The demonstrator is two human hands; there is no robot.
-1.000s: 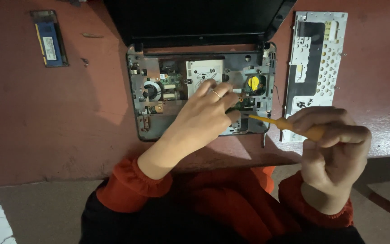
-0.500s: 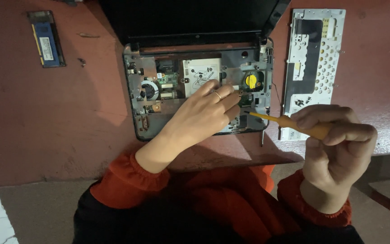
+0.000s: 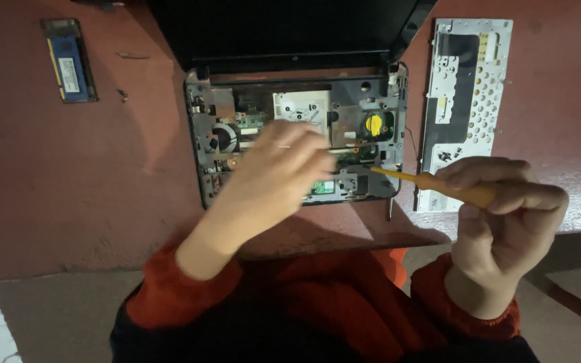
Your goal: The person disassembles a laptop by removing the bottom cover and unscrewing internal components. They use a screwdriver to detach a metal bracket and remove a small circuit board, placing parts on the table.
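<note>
Opened small laptop [image 3: 290,144], keyboard cover removed, circuit board, fan and round yellow coin cell exposed; placed at far middle of reddish-brown table [image 3: 68,175], black screen tilted back toward far edge

Left hand [image 3: 274,178], blurred, over middle of exposed board, fingers loosely curled and pointing into chassis; whether pinching anything, cannot tell

Right hand [image 3: 506,208], near front right edge of table, closed in a fist-like grip round handle of orange screwdriver [image 3: 432,183]; shaft slanting left, tip at lower right part of laptop base

Detached keyboard panel [image 3: 469,101], metal underside up, just beside laptop's right side, toward far right corner

Blue memory module [image 3: 70,60] lying flat near far left corner, well apart from laptop

Orange-red sleeves at both wrists
</note>
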